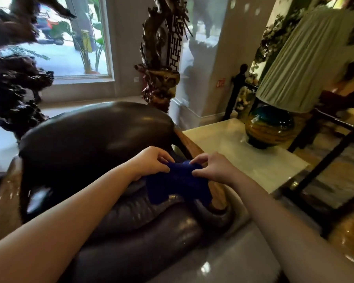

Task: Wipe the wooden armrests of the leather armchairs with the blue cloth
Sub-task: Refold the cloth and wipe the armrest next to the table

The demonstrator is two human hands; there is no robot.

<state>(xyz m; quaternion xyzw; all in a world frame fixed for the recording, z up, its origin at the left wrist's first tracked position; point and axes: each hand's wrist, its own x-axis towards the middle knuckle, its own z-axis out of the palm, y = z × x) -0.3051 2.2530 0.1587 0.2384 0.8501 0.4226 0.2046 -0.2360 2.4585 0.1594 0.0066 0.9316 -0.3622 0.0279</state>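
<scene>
A dark blue cloth (179, 181) hangs between my two hands over the right side of a dark brown leather armchair (94, 135). My left hand (151, 161) pinches the cloth's top left edge. My right hand (209, 166) pinches its top right edge. The chair's wooden right armrest (189, 145) runs from the backrest down toward me, and the cloth and my right hand cover its lower part. A second wooden armrest (2, 203) shows at the left edge.
A pale stone side table (253, 160) stands right of the chair, bearing a glazed lamp base (269, 127) with a pleated shade (302, 64). A dark railing (325, 152) runs at the right. Carved root sculptures (159, 58) and a window (70, 37) stand behind.
</scene>
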